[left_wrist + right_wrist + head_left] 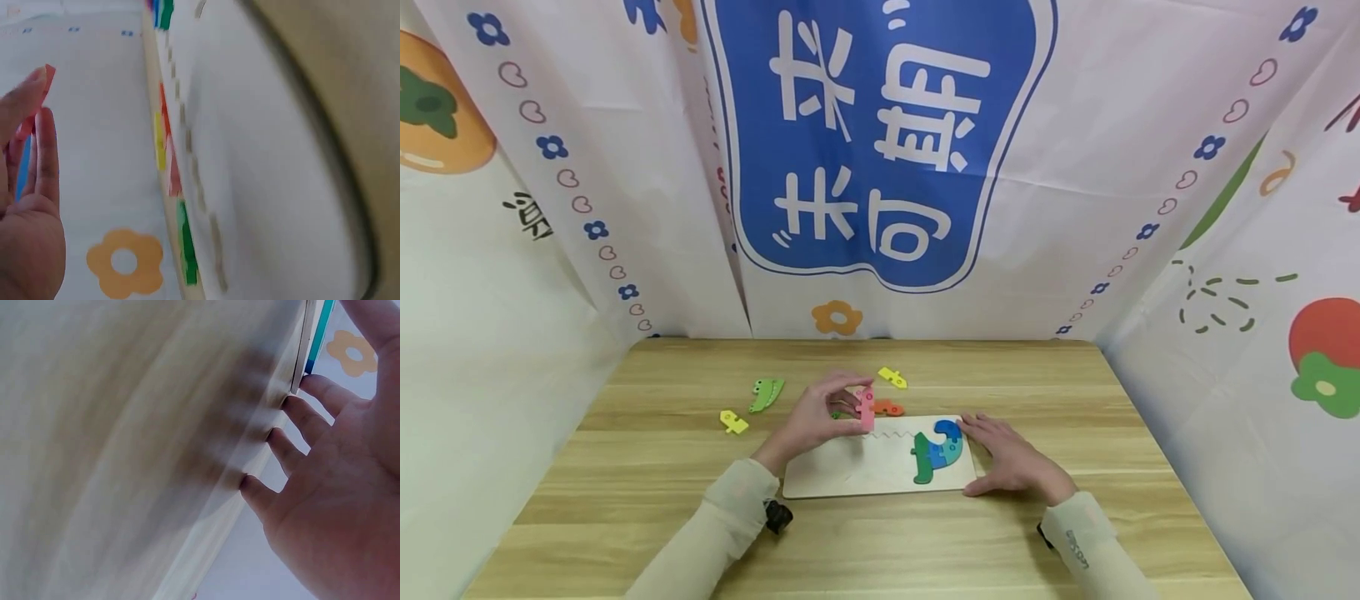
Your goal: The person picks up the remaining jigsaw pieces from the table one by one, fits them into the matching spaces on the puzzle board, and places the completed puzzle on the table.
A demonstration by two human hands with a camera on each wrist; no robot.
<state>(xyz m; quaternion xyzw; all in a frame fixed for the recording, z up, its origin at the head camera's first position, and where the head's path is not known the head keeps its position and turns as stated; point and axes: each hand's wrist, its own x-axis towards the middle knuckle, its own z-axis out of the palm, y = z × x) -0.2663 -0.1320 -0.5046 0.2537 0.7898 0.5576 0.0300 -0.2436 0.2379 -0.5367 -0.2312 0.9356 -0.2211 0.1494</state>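
Observation:
Above the far edge of a pale wooden puzzle board (842,475), my left hand (820,414) pinches a pink puzzle piece (867,408) between thumb and fingers. The left wrist view shows that same piece (49,84) raised off the board. My right hand (1011,457) is spread at the board's right end, its fingertips (309,381) down at the board's edge and on the table beside it. On the board's right part, joined blue pieces (951,450) form a curve, with a green piece (922,460) fitted at their left.
Loose pieces lie beyond the board: an orange one (889,407) behind its far edge, a yellow one (892,377) farther back. To the left are a green head-shaped piece (766,394) and another yellow one (733,422). Printed cloth walls (1105,167) surround the wooden table (647,467).

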